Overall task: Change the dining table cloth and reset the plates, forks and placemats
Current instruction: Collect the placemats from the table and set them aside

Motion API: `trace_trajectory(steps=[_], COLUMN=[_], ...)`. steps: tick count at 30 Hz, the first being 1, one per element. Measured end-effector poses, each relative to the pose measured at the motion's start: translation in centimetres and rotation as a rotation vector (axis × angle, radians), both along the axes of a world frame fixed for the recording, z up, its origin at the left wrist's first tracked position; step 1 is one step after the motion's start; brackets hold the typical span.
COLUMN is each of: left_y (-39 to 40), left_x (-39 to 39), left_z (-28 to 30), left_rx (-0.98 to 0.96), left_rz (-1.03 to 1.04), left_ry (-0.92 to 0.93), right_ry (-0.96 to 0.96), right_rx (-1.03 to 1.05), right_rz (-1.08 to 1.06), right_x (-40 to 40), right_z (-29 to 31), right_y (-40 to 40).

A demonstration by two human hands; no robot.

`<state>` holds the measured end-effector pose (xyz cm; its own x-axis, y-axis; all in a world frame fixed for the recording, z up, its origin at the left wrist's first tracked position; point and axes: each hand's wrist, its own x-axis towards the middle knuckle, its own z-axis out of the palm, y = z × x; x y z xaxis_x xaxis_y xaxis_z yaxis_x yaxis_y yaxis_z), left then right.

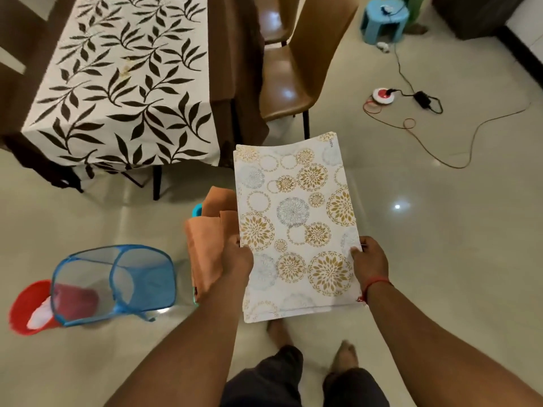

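Note:
I hold a stack of white placemats (296,224) printed with gold and blue flower circles, level in front of me above the floor. My left hand (238,255) grips the stack's left edge and my right hand (368,259) grips its right edge. At the upper left stands the dining table (226,83), covered by a white cloth with dark leaf print (126,83) that hangs over the near end. An orange folded cloth (205,245) lies on something turquoise just left of the placemats. No plates or forks are in view.
Two tan chairs (299,69) stand at the table's right side. A blue mesh hamper (114,283) and a red bucket (26,306) sit on the floor at the left. Cables, a round red-and-white socket (383,95) and a blue stool (383,20) lie at the right.

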<state>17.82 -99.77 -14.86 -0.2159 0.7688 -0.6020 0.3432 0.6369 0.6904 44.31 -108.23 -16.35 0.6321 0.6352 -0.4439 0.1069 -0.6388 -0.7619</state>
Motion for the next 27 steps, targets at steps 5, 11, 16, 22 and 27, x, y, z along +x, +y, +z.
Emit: trace_trajectory(steps=[5, 11, 16, 22, 27], left_y=[0.4, 1.0, 0.5, -0.2, 0.0], left_x=[0.7, 0.7, 0.8, 1.5, 2.0], left_z=[-2.3, -4.2, -4.7, -4.8, -5.1], left_rx=[-0.036, -0.12, -0.182, -0.202, -0.2], left_rz=[0.026, -0.017, 0.004, -0.052, -0.052], left_ry=[-0.004, 0.017, -0.058, -0.053, 0.109], right_ry=[-0.005, 0.004, -0.035, -0.039, -0.053], right_rx=[-0.018, -0.075, -0.153, -0.229, -0.237], right_rz=[0.076, 0.091, 0.15, 0.187, 0.157], right_x=[1.7, 2.9, 3.4, 3.9, 4.3], right_z=[-2.5, -5.2, -6.0, -6.2, -5.9], right_y=[1.9, 2.8, 2.4, 2.6, 2.9])
